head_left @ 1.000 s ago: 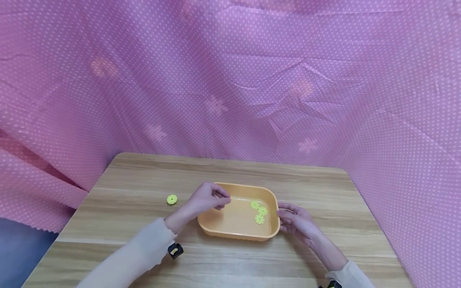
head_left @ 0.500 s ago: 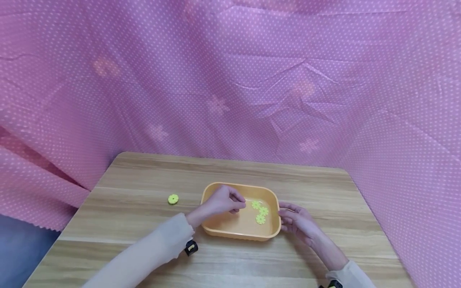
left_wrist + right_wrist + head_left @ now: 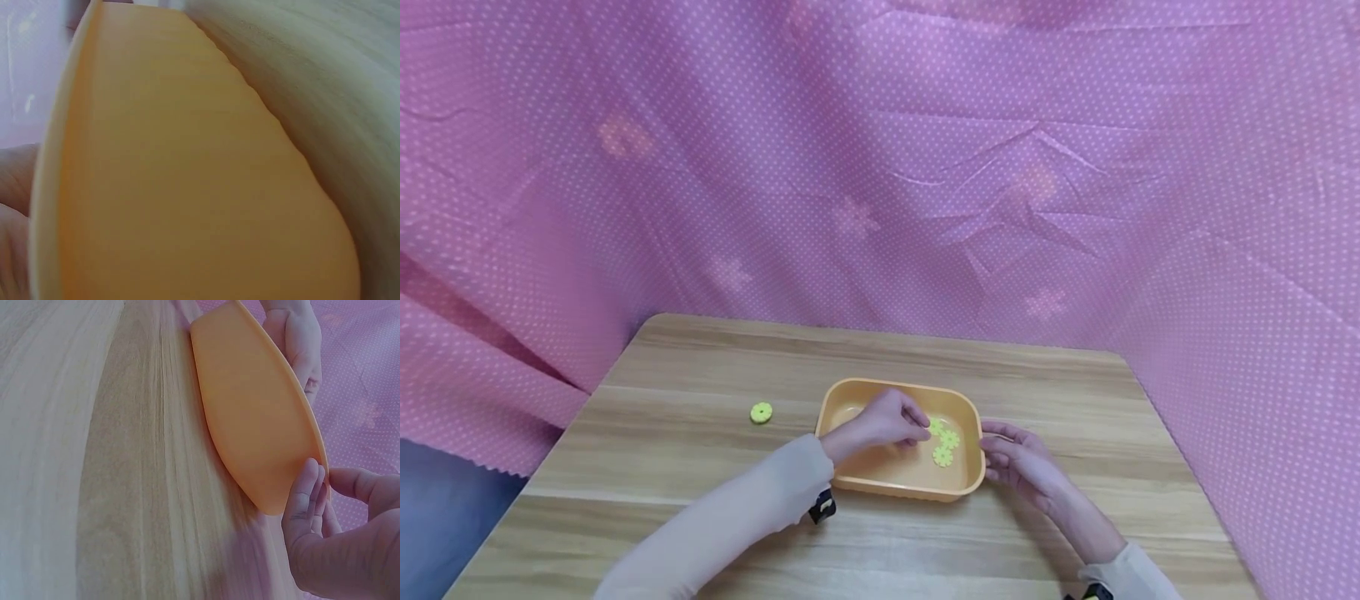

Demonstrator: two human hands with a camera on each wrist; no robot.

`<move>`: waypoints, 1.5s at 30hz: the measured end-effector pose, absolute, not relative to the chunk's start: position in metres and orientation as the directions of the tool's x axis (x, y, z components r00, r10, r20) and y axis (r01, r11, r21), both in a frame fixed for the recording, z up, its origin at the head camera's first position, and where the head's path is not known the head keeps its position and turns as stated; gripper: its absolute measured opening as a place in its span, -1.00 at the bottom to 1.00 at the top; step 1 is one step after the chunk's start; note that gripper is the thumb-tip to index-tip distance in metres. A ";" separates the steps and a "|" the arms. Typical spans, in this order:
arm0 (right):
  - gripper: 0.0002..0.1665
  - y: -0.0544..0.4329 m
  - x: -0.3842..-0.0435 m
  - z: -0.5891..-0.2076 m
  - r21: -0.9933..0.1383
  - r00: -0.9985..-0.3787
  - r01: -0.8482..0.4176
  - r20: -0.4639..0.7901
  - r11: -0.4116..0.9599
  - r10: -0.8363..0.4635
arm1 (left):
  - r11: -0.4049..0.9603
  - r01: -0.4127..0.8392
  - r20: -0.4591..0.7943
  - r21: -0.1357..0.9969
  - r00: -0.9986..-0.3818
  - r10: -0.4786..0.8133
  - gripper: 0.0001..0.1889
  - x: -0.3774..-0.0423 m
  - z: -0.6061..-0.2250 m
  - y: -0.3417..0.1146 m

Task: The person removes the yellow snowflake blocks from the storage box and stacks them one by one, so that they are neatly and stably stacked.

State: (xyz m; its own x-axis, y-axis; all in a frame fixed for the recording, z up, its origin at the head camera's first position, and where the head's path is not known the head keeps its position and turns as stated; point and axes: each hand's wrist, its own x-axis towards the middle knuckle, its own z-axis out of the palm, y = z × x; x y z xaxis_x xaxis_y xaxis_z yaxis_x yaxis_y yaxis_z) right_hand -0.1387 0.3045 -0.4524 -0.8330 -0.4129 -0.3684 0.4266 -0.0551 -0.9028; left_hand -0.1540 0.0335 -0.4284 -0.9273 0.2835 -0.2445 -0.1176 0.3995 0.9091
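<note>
An orange rectangular plastic tray [image 3: 880,487] stands on the table, its outer wall filling much of the left wrist view. Several flat yellow-green flower-shaped pieces [image 3: 942,457] lie inside, toward its right end. My left hand [image 3: 887,418] reaches over the near rim into the tray, thumb and forefinger close together beside the farthest piece. Whether anything is between those fingertips is too small to tell. At the tray's right end my right hand [image 3: 1022,462] grips the rim, thumb on top and fingers against the outer wall [image 3: 250,400].
Left of the tray, another yellow-green flower-shaped piece [image 3: 761,412], possibly a small stack, lies on the wood-grain table [image 3: 715,367]. A pink dotted curtain [image 3: 880,208] hangs behind the table and along both sides.
My left hand has moved right across the inside of the tray, up to the flower-shaped pieces. The right hand keeps its grip on the tray's right end.
</note>
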 end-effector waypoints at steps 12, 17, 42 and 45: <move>-0.49 0.305 -0.139 -0.453 -0.903 -0.835 0.427 -0.373 -0.050 -0.404 | 0.401 -0.115 -0.266 0.909 -0.901 0.343 -0.79 -0.160 -0.448 0.050; -0.48 0.305 -0.138 -0.453 -0.902 -0.833 0.428 -0.374 -0.048 -0.408 | 0.393 -0.120 -0.270 0.912 -0.896 0.353 -0.79 -0.159 -0.449 0.053; -0.56 0.304 -0.136 -0.452 -0.905 -0.832 0.421 -0.361 -0.055 -0.421 | 0.500 -0.044 -0.280 0.865 -0.869 0.408 -0.76 -0.155 -0.450 0.071; -0.55 0.303 -0.136 -0.452 -0.906 -0.832 0.421 -0.364 -0.048 -0.419 | 0.528 -0.002 -0.261 0.849 -0.870 0.418 -0.75 -0.155 -0.451 0.072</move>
